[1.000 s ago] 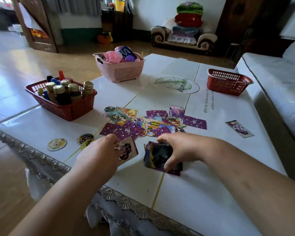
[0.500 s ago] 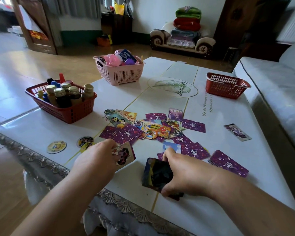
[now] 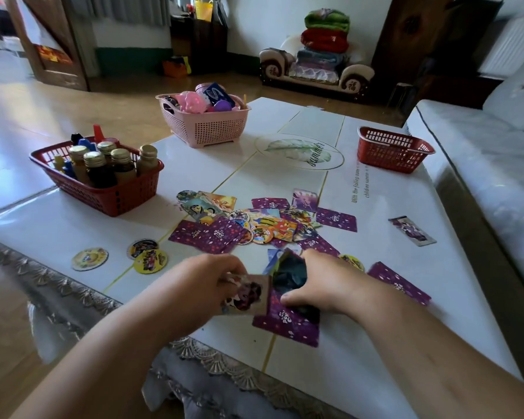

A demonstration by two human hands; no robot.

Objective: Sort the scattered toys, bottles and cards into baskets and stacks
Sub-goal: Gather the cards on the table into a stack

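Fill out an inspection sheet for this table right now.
Surface: white tiled table, lace-edged cloth along near rim.
Job's things: loose cards heaped mid-table; round discs left; bottles in near red basket; toys in pink basket; far red basket at right.
Clutter: lone card near right edge.
Grips: left hand pinches picture card; right hand holds card stack.
Cables: nothing seen.
Surroundings: sofa right; armchair with folded blankets behind.
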